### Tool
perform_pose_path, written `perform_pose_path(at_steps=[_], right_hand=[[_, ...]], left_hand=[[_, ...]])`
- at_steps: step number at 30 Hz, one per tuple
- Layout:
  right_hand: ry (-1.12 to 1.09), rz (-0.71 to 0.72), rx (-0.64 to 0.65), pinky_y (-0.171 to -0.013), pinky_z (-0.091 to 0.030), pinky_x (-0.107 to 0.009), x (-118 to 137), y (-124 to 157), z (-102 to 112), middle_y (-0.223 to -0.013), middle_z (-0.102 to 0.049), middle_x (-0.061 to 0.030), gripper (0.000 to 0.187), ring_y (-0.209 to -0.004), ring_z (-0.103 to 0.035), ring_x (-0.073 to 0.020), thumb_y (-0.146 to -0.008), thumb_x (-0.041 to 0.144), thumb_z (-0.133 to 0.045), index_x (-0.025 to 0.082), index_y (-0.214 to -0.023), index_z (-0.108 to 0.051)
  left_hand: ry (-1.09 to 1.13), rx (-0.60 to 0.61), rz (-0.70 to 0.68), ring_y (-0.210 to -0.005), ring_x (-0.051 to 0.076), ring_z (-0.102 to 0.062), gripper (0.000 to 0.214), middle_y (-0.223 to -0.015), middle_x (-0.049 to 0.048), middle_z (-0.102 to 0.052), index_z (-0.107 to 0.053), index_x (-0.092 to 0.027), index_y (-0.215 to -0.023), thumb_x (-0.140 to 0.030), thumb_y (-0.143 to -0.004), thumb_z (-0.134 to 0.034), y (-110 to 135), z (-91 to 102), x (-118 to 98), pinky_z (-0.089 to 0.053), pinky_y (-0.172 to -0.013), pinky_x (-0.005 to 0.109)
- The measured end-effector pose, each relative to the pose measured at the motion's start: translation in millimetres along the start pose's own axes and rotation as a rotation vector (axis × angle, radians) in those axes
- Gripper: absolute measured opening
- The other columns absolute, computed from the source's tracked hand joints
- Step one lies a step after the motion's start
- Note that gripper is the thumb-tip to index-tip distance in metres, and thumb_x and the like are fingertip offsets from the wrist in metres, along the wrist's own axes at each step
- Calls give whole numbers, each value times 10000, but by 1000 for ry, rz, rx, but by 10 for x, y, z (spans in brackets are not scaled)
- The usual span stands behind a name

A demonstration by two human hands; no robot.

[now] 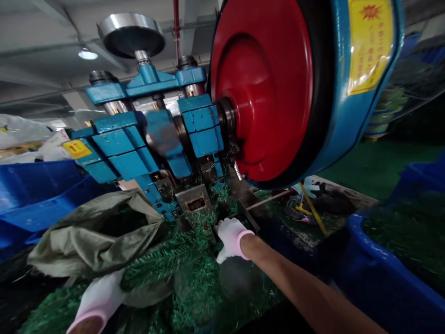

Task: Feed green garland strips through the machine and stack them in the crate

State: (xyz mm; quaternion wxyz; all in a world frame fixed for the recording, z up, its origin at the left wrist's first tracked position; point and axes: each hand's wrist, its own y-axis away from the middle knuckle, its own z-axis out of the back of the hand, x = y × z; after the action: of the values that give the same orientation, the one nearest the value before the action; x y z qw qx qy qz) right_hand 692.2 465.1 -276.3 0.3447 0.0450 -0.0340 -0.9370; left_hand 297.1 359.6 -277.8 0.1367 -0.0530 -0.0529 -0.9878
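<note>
My right hand (pixel 231 237), in a white glove, reaches forward to the foot of a blue press machine (pixel 153 139). Its fingers curl down among green tinsel branches (pixel 181 269), just right of the metal die block (pixel 194 203); what they hold is hidden. My left hand (pixel 99 301), also gloved in white, rests low at the front left on the heap of green branches, below a grey-green woven sack (pixel 93 232). Its fingers point forward and look pressed into the greenery, partly blurred.
A big red flywheel in a blue guard (pixel 271 88) overhangs the work spot on the right. Blue tubs stand at the left (pixel 38 195) and right (pixel 382 269), the right one filled with green branches. Gloves and a yellow tool (pixel 313 204) lie on a board behind.
</note>
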Motion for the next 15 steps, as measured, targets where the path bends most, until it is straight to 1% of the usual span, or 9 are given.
perform_pose_path(at_steps=[2, 5, 7, 9, 10, 11, 12, 14, 15], right_hand=[[41, 21, 22, -760, -515, -414, 61, 178, -7, -1013, -691, -171, 804, -933, -647, -319, -582, 655, -868, 99, -1129, -675], [114, 170, 8, -743, -500, -417, 192, 575, -53, -921, -679, -137, 647, -845, -623, -289, -526, 377, -942, 141, -1070, -682], [121, 220, -42, -732, -496, -423, 247, 778, -75, -869, -666, -113, 512, -796, -605, -275, -597, 333, -894, 165, -1031, -681], [103, 167, -178, -841, -504, -469, 241, 823, -86, -935, -680, -127, 393, -892, -616, -301, -723, 323, -805, 163, -1059, -680], [87, 131, -251, -944, -483, -509, 218, 778, -91, -1043, -690, -152, 435, -1016, -612, -335, -744, 330, -791, 153, -1123, -673], [68, 101, -310, -1053, -425, -555, 185, 697, -100, -1193, -672, -186, 554, -1173, -566, -377, -731, 357, -811, 138, -1214, -651], [50, 83, -346, -1140, -340, -598, 147, 590, -110, -1351, -608, -218, 722, -1321, -469, -420, -697, 402, -845, 118, -1316, -606], [19, 83, -318, -1205, -217, -654, 71, 352, -130, -1535, -448, -260, 1023, -1468, -283, -474, -628, 508, -885, 68, -1462, -487], [3, 90, -267, -1207, -211, -659, 39, 243, -133, -1539, -437, -280, 1093, -1469, -286, -482, -618, 547, -884, 40, -1485, -454]], left_hand=[[-45, 24, 26, -1147, 393, -675, 460, -1215, 148, -741, -722, -238, -1195, -379, -847, -455, 42, 96, -121, -516, -943, 443], [-85, 81, 28, -1142, 390, -678, 475, -1218, 159, -740, -715, -214, -1214, -352, -862, -426, 113, 257, -442, -507, -961, 456], [-104, 108, -11, -1115, 387, -689, 439, -1179, 177, -750, -726, -183, -1176, -277, -827, -477, 129, 341, -748, -500, -959, 452], [-109, 90, -63, -1075, 369, -705, 387, -1107, 190, -764, -744, -164, -1095, -206, -792, -508, 105, 391, -1091, -501, -923, 428], [-104, 76, -91, -1051, 356, -712, 359, -1071, 191, -768, -749, -163, -1057, -189, -785, -517, 82, 406, -1253, -500, -906, 415], [-96, 59, -116, -1032, 342, -717, 336, -1041, 186, -771, -751, -166, -1028, -179, -784, -520, 57, 415, -1392, -496, -895, 406], [-91, 52, -137, -1018, 334, -719, 326, -1022, 183, -771, -749, -169, -1015, -169, -783, -520, 35, 422, -1499, -493, -890, 404], [-91, 45, -170, -1026, 332, -712, 346, -1039, 179, -765, -739, -165, -1044, -163, -784, -510, 10, 427, -1584, -489, -898, 417], [-87, 32, -199, -1042, 334, -703, 380, -1070, 176, -759, -726, -162, -1099, -176, -779, -522, 9, 425, -1556, -487, -916, 425]])
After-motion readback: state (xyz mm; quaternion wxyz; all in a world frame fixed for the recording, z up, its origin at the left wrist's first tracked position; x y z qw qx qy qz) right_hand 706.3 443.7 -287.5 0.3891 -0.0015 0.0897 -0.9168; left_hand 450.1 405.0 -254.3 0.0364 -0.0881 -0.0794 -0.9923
